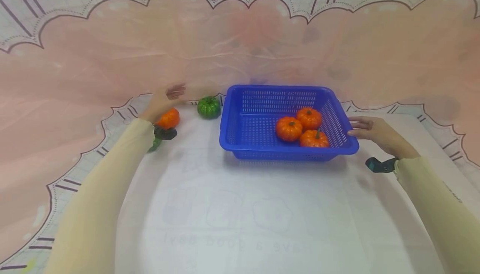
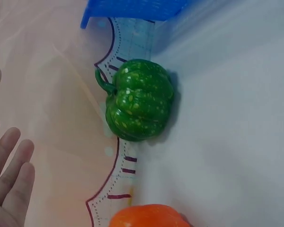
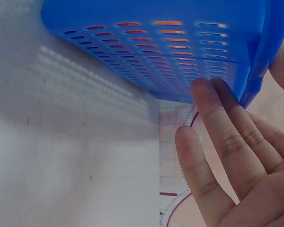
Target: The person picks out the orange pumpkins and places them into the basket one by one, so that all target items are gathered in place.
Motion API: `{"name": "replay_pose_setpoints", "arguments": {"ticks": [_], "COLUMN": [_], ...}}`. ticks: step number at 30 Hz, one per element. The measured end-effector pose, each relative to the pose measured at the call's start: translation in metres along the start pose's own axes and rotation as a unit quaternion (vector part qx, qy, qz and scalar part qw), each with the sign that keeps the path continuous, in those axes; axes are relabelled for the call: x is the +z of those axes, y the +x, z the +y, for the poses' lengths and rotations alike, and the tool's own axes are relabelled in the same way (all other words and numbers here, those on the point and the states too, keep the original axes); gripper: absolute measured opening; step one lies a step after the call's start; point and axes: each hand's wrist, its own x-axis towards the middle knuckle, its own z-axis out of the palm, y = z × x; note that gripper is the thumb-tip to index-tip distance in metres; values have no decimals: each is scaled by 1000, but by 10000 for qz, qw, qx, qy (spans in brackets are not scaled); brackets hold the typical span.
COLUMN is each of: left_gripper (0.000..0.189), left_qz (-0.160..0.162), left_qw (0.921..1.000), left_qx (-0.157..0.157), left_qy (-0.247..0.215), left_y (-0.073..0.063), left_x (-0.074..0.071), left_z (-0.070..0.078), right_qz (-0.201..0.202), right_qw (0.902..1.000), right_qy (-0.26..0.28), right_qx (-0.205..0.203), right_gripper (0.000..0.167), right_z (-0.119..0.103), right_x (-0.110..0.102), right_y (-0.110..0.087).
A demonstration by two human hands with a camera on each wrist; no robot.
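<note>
My left hand [image 1: 168, 97] is held above the table's far left side with its fingers extended and nothing in them. An orange toy pumpkin [image 1: 169, 118] lies just below it, partly covered by the wrist. To its right sits a green toy pumpkin [image 1: 208, 107], whose curved stem and speckled skin show in the left wrist view. My right hand [image 1: 375, 132] holds the right rim of a blue plastic basket [image 1: 277, 152], thumb at the rim and nearly straight fingers [image 3: 217, 113] against the outer wall. Three orange pumpkins [image 1: 289, 128] rest in the basket's right half.
Another green thing [image 1: 155, 144] shows partly behind my left forearm. A white tablecloth [image 1: 240, 207] with faint printed drawings covers the table. Behind it hangs a pink patterned sheet [image 1: 243, 53]. Dark devices [image 1: 380, 165] are strapped to both wrists.
</note>
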Motion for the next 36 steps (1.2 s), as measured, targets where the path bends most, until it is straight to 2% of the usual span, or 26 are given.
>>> {"name": "replay_pose_setpoints", "arguments": {"ticks": [13,20,22,30,36], "left_gripper": [63,66,67,67,68], "left_qz": [696,863,924,1271,1310], "left_qw": [9972,9937,9929,9894,9886], "left_qx": [-195,-687,-738,-692,-738], "left_qy": [176,182,149,131,114], "left_y": [-7,-12,-13,-14,-14], "left_x": [-4,-4,-5,-6,-6], "left_z": [-15,-21,-24,-36,-42], "right_qz": [30,28,30,-9,-6], "right_qw": [9999,9999,10000,10000,10000], "right_qy": [-97,-131,-75,69,-20], "right_qx": [-28,-39,-52,-37,26], "right_gripper": [72,72,72,73,73], "right_z": [2,0,-1,0,1], "right_x": [0,1,1,0,1], "right_y": [1,0,-1,0,2]}}
